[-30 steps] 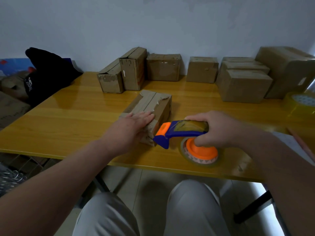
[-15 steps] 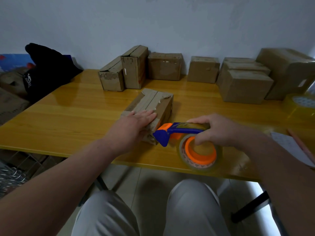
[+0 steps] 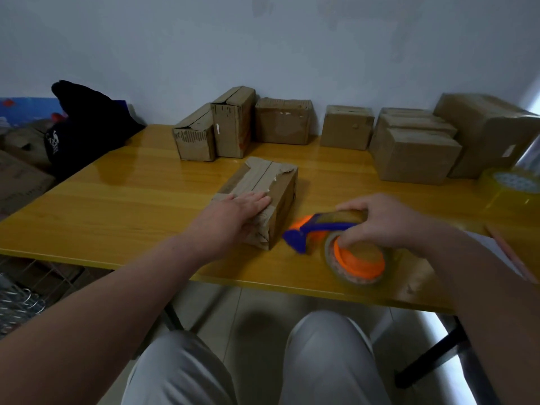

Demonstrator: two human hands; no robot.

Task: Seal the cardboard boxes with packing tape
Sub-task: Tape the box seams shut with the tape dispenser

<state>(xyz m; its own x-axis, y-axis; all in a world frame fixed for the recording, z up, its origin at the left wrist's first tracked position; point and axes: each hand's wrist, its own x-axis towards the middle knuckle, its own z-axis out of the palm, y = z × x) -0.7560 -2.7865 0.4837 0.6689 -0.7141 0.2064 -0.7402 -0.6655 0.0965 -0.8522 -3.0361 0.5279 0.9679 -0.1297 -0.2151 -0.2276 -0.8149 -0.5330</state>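
Observation:
A small cardboard box (image 3: 264, 182) with ragged old tape on top lies on the yellow table (image 3: 122, 206). My left hand (image 3: 233, 217) rests flat on its near top edge, fingers straight. Just right of the box, my right hand (image 3: 377, 220) grips a blue and orange tape dispenser (image 3: 330, 238) carrying a roll of clear tape. The dispenser's blue nose points at the box's near right corner, a short gap away. The dispenser looks blurred.
Several cardboard boxes (image 3: 283, 121) line the back of the table along the wall, larger ones (image 3: 415, 153) at right. A spare tape roll (image 3: 514, 185) sits at the far right edge. A black bag (image 3: 84, 124) lies at left. My knees are below the table's front edge.
The dispenser has tilted from lying flat to standing on edge and shifted right, away from the box. My left hand stays pressed on the box top.

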